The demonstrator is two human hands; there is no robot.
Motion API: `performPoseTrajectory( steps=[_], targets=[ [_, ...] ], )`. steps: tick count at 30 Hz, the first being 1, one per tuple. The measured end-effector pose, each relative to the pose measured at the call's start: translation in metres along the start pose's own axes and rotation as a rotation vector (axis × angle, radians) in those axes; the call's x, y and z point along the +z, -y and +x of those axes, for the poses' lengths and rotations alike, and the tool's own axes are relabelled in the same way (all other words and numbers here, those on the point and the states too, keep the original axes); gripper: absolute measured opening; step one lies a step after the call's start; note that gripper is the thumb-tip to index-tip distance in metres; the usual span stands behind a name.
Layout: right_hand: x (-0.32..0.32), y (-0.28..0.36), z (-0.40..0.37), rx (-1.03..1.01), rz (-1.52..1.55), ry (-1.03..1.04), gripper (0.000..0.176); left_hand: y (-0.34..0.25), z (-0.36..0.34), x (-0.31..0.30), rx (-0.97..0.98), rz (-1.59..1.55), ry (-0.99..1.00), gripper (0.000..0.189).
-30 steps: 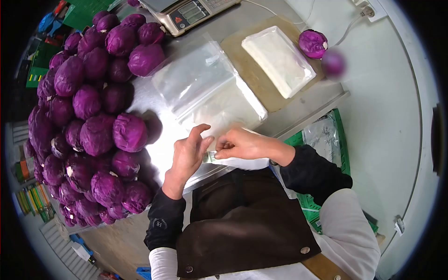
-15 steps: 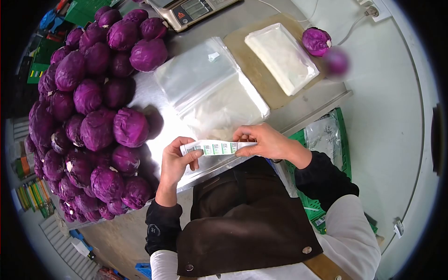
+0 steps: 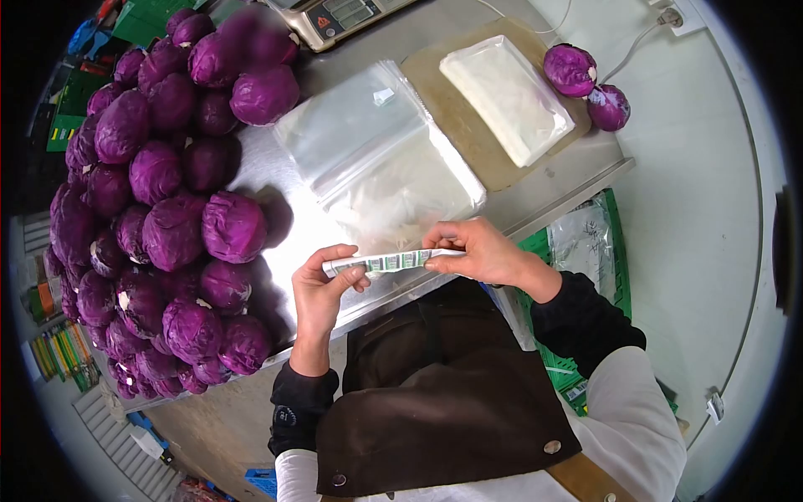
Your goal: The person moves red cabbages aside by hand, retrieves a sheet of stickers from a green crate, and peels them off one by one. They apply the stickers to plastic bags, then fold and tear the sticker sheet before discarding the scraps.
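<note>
While the left hand [image 3: 316, 293] pinches one end of the label strip [image 3: 395, 262] and the right hand [image 3: 487, 256] the other, apparently to steady it, clear bags [image 3: 360, 125] lie just beyond them, seemingly within easy reach.

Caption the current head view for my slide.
Left hand and right hand hold a label strip near clear plastic bags, with purple cabbages heaped to the left.

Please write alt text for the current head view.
The left hand and right hand hold a label strip between them at a metal table. Purple cabbages are heaped on the left; clear bags lie beyond the strip, with a scale farther back.
</note>
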State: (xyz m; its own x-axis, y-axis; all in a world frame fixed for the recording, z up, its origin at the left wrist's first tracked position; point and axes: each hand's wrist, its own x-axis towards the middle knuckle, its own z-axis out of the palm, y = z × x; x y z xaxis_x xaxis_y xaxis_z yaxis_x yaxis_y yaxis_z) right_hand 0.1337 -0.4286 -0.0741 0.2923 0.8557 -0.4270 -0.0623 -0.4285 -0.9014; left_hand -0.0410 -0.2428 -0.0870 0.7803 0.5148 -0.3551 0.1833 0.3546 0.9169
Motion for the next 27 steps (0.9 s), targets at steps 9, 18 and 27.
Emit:
performPoseTrajectory(
  steps=[9,18,27],
  targets=[
    [0.002,0.001,-0.005,-0.189,-0.242,-0.015,0.013,0.000,-0.008,0.007,0.090,-0.002,-0.075,0.008],
    [-0.001,-0.007,-0.006,-0.110,-0.249,0.182,0.021,0.008,-0.016,0.007,-0.125,0.061,-0.211,0.016],
    [0.009,-0.011,-0.002,-0.118,-0.091,0.103,0.031,0.000,-0.011,0.017,-0.027,0.063,-0.137,0.008]
  ],
)
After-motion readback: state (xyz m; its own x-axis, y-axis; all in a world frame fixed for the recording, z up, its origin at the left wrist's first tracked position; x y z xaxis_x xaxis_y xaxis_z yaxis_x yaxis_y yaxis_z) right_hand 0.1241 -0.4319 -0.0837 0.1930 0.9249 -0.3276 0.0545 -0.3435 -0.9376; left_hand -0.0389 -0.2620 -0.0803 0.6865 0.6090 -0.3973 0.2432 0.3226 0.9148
